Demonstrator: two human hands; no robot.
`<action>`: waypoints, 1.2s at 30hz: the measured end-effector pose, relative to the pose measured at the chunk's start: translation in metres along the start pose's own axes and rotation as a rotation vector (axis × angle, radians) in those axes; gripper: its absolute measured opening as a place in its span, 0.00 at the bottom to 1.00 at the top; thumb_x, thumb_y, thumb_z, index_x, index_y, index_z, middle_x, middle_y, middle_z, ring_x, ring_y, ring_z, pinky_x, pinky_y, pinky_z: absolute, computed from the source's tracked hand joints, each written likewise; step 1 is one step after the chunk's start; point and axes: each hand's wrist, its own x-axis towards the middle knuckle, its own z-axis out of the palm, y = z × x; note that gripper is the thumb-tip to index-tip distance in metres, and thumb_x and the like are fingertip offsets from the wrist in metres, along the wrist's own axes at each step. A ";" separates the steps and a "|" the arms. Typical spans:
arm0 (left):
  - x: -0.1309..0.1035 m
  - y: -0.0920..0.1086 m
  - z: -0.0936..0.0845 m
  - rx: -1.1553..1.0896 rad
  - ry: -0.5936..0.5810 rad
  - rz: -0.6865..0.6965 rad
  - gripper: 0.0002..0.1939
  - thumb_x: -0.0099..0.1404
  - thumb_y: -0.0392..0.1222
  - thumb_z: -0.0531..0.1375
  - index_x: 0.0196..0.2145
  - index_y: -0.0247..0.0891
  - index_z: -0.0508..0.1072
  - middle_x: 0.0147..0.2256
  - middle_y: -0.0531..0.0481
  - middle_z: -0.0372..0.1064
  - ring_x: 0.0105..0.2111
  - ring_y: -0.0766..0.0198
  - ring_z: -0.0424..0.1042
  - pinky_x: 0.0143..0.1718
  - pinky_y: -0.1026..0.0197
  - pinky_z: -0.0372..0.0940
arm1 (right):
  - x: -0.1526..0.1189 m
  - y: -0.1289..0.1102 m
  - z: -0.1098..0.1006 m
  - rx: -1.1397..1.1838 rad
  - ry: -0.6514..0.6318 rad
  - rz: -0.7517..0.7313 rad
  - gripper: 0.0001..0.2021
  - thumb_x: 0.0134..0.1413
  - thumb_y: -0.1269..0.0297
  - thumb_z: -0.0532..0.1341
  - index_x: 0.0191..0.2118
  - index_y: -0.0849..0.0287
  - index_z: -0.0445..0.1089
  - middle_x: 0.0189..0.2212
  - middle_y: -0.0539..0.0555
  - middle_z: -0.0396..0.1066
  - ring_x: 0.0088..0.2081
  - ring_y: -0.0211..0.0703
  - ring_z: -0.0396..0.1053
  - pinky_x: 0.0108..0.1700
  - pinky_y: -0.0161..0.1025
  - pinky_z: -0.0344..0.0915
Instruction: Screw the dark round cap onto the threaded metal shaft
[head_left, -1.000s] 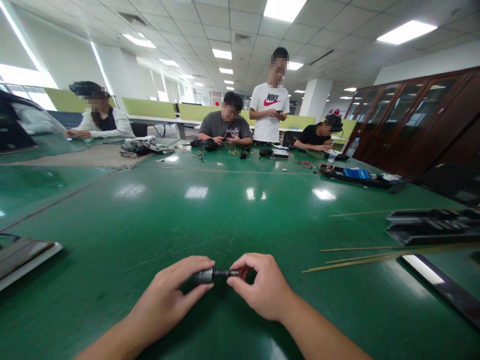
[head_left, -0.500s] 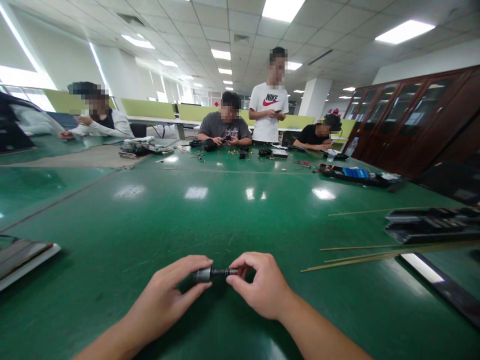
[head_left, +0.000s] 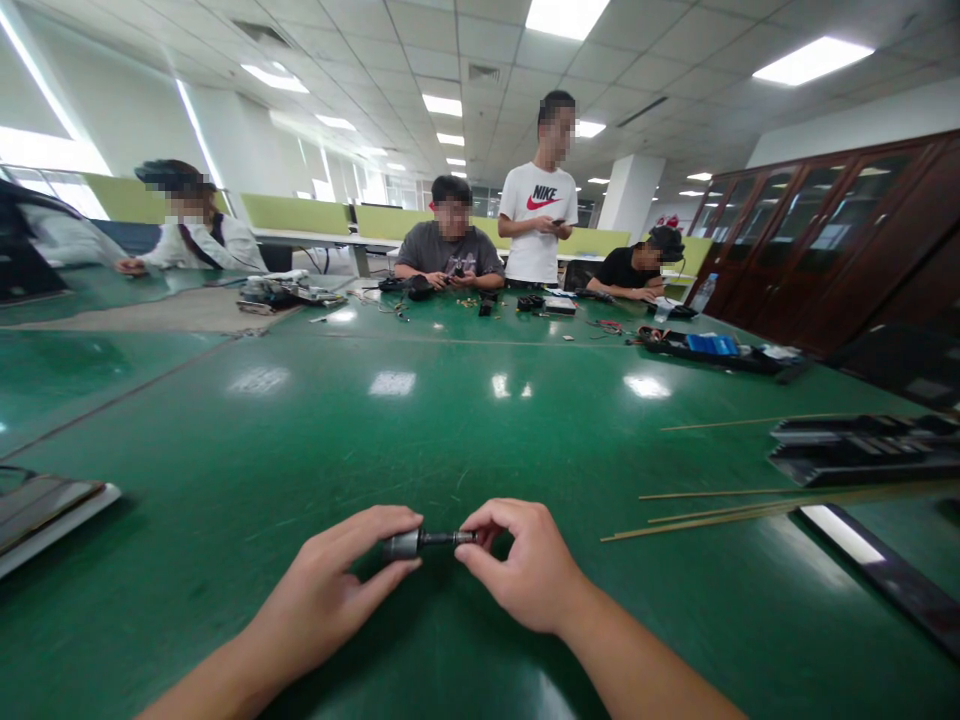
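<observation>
A dark grey metal cylinder with a thin black shaft (head_left: 439,538) lies level between my hands, just above the green tabletop (head_left: 450,440). My left hand (head_left: 334,575) grips the thick cylinder end, thumb below and index finger above; its other fingers are largely hidden behind. At the opposite end, my right hand (head_left: 525,570) pinches the shaft's ribbed, lighter tip between thumb and fingertips. The exact kind of part cannot be made out.
Thin brown rods (head_left: 697,520) and black channel-shaped pieces (head_left: 862,450) lie at right, near a dark flat bar (head_left: 885,570). A flat white-edged object (head_left: 60,520) is at left. Across the table, several people work among loose parts and a black tray (head_left: 705,348).
Both hands keep their hold on the part and have shifted only slightly. Across the table, the seated person in grey has raised their head, and the person at left has moved an arm.
</observation>
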 end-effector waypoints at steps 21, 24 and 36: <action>0.000 -0.002 -0.002 0.002 0.022 -0.004 0.20 0.66 0.43 0.64 0.55 0.46 0.70 0.50 0.47 0.75 0.50 0.58 0.76 0.54 0.57 0.71 | 0.000 -0.002 -0.003 0.004 0.009 0.006 0.03 0.52 0.69 0.68 0.35 0.56 0.77 0.27 0.48 0.76 0.30 0.39 0.73 0.37 0.35 0.67; 0.002 0.000 -0.004 -0.002 0.026 -0.009 0.19 0.66 0.43 0.65 0.54 0.46 0.71 0.50 0.47 0.75 0.50 0.57 0.76 0.54 0.57 0.72 | 0.000 -0.003 -0.004 0.003 0.009 0.004 0.03 0.52 0.69 0.67 0.35 0.56 0.77 0.28 0.48 0.76 0.30 0.39 0.73 0.37 0.36 0.67; 0.000 -0.005 -0.004 0.003 0.029 -0.021 0.21 0.65 0.43 0.65 0.55 0.47 0.70 0.50 0.48 0.75 0.50 0.58 0.76 0.54 0.57 0.71 | 0.001 -0.003 -0.004 0.000 0.012 0.005 0.03 0.52 0.69 0.68 0.34 0.56 0.77 0.27 0.48 0.76 0.30 0.39 0.73 0.37 0.35 0.66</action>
